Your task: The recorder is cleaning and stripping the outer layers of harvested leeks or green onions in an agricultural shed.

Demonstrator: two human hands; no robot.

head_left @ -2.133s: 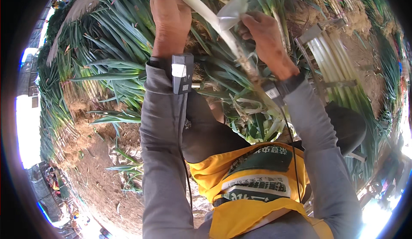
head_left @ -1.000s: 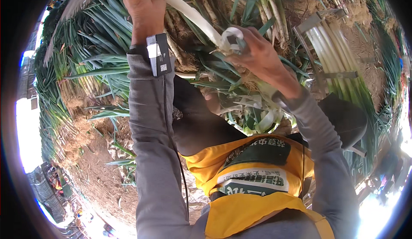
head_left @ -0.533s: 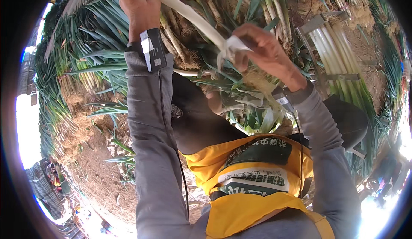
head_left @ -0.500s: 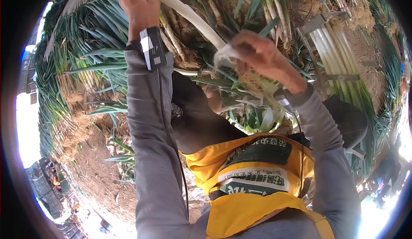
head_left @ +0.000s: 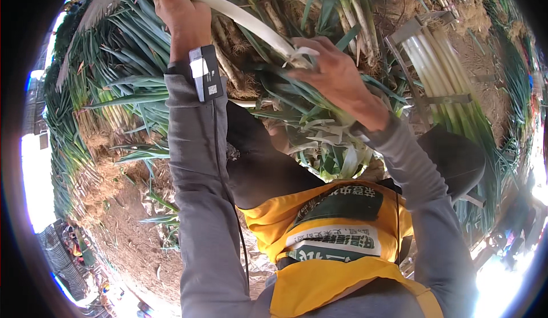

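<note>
A long white leek (head_left: 251, 22) slants across the top middle, its green part toward the upper left. My left hand (head_left: 184, 15) is closed round it where the white meets the green. At its lower end, my right hand (head_left: 342, 81) has thumb and fingers on either side of the stalk, at loose strips of pale peel (head_left: 299, 55). Whether the fingertips press on the stalk or only on the peel is hard to see. Beneath that hand lies a heap of stripped leek leaves (head_left: 337, 141).
Unpeeled leeks with roots (head_left: 114, 98) are piled at the left, more leeks (head_left: 362, 27) at the top. On the right, a metal frame (head_left: 419, 29) holds several cleaned white leeks (head_left: 442, 61). Dry soil (head_left: 131, 221) shows at lower left. My knees are close below the leaves.
My right hand, blurred before at the leek's root end, now shows its thumb and fingers spread about that end. A tuft of roots below the hand is no longer visible. My left hand keeps its hold.
</note>
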